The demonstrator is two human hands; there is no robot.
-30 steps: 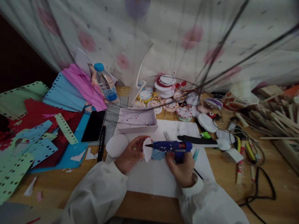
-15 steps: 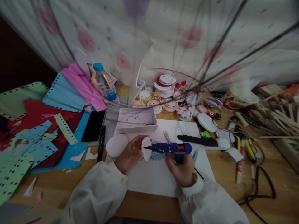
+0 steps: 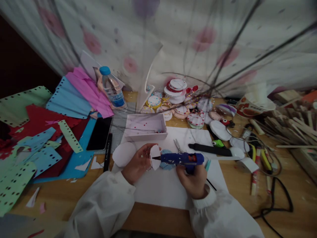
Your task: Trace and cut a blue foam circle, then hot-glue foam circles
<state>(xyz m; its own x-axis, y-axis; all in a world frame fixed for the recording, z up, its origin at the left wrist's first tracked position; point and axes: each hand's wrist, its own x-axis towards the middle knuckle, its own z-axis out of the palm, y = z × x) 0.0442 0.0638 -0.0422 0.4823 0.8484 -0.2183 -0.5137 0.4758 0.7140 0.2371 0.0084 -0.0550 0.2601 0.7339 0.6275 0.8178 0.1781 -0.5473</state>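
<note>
A small white paper disc (image 3: pixel 155 157) was held upright between the fingers of the left hand (image 3: pixel 137 164), which was closed on it. The disc was round and plain, with its flat face turned toward the right hand (image 3: pixel 193 179). A blue glue gun (image 3: pixel 182 159) was gripped by the right hand, and its dark nozzle was touching the face of the disc. Both hands were kept above a white sheet (image 3: pixel 163 186). Just behind the hands, scissors (image 3: pixel 177 145) and a shallow white box (image 3: pixel 145 127) were seen; a larger white oval piece (image 3: pixel 123 154) lay just beside the left hand.
</note>
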